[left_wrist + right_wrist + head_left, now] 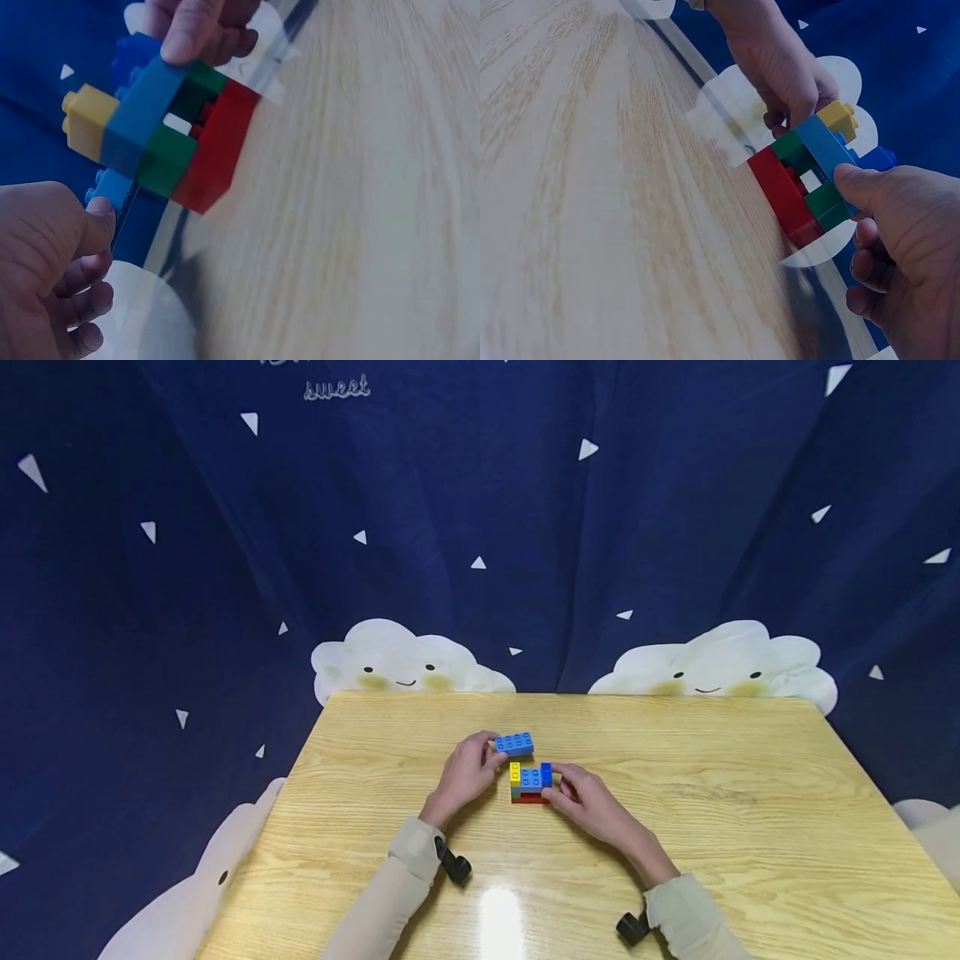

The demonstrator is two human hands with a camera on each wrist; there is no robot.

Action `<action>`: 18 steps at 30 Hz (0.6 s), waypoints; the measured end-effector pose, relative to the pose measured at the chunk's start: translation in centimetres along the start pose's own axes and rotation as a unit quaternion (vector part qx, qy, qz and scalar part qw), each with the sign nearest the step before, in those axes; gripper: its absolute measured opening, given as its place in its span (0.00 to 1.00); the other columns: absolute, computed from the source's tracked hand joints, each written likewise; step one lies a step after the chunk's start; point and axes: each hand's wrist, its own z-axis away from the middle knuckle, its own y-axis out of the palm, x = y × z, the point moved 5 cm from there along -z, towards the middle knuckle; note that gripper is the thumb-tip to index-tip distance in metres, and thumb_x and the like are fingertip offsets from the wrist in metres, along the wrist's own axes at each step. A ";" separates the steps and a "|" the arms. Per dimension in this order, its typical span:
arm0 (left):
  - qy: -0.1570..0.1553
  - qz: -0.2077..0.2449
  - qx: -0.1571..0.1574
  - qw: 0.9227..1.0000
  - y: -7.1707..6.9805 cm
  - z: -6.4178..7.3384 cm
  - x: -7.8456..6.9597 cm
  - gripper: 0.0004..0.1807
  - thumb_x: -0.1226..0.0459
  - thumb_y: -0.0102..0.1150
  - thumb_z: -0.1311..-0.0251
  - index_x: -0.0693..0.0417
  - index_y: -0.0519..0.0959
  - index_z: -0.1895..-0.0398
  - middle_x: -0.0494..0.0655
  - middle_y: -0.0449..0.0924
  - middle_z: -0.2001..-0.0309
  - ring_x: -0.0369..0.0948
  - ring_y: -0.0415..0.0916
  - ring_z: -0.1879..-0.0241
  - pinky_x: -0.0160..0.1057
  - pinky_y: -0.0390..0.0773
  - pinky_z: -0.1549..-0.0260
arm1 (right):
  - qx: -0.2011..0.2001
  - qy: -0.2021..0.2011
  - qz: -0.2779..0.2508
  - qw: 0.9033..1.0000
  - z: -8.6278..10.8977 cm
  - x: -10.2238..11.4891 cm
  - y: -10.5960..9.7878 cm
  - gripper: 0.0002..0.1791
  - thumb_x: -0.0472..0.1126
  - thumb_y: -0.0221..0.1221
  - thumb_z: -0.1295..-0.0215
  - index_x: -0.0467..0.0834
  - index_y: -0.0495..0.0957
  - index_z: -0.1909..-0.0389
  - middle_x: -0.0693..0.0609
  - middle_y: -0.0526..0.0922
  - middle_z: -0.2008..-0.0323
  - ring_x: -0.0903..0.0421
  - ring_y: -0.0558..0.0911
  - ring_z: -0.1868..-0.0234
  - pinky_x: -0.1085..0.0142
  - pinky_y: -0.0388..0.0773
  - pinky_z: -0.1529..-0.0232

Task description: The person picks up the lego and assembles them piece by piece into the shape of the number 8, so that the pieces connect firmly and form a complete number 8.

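Observation:
A small stack of toy building bricks stands on the wooden table. Its base is a red brick (217, 146), with two green bricks (166, 160) spaced apart above it and a gap between them. Across these lies a blue brick (825, 147), topped by a yellow brick (515, 773) at the left end and a dark blue brick (546, 774) at the right. My right hand (596, 806) grips the stack's right end, thumb on its near side. Just behind the stack, my left hand (467, 770) pinches a loose blue eight-stud brick (513, 744) by its left end.
The light wooden table (750, 793) extends to both sides of the hands. Behind it hangs a dark blue curtain (480, 510) with white triangles and smiling clouds. A black wrist device (454, 865) sits by the left cuff, another (633, 928) by the right.

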 end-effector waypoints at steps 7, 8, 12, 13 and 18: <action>0.015 0.003 -0.008 1.000 -0.9 0.4 -1.2 0.18 0.60 0.65 0.28 0.56 0.80 0.39 0.41 0.75 0.67 0.37 0.70 0.70 0.33 0.68 0.74 | -0.004 -0.002 -0.002 1.000 -0.1 0.0 0.2 0.29 0.53 0.63 0.25 0.39 0.76 0.33 0.58 0.71 0.71 0.62 0.70 0.72 0.67 0.67 0.70; 0.018 0.003 -0.010 1.000 -1.0 0.4 -1.4 0.18 0.60 0.65 0.28 0.56 0.80 0.39 0.42 0.75 0.67 0.37 0.70 0.70 0.33 0.68 0.74 | -0.005 -0.003 -0.002 1.000 -0.1 0.0 0.2 0.29 0.53 0.63 0.25 0.39 0.76 0.33 0.58 0.71 0.71 0.62 0.70 0.72 0.67 0.67 0.70; 0.029 0.003 -0.017 0.999 -1.4 0.6 -2.0 0.17 0.61 0.65 0.28 0.56 0.81 0.41 0.41 0.74 0.67 0.37 0.70 0.70 0.34 0.68 0.74 | -0.008 -0.009 -0.003 1.000 -0.1 -0.1 0.2 0.27 0.51 0.63 0.25 0.39 0.77 0.34 0.58 0.71 0.71 0.62 0.70 0.72 0.68 0.67 0.70; 0.030 0.004 -0.018 0.999 -1.5 0.7 -2.2 0.17 0.61 0.65 0.28 0.56 0.81 0.41 0.41 0.74 0.67 0.37 0.70 0.71 0.34 0.68 0.74 | -0.008 -0.010 -0.003 1.000 -0.1 0.0 0.2 0.27 0.51 0.63 0.25 0.39 0.77 0.34 0.58 0.71 0.71 0.62 0.70 0.72 0.68 0.67 0.70; 0.039 0.006 -0.019 0.999 -1.9 1.1 -3.0 0.17 0.61 0.65 0.29 0.56 0.80 0.40 0.41 0.74 0.68 0.36 0.70 0.71 0.33 0.67 0.74 | -0.007 -0.013 -0.005 1.000 -0.1 0.0 0.1 0.26 0.51 0.63 0.25 0.40 0.77 0.34 0.58 0.71 0.71 0.62 0.70 0.72 0.68 0.67 0.70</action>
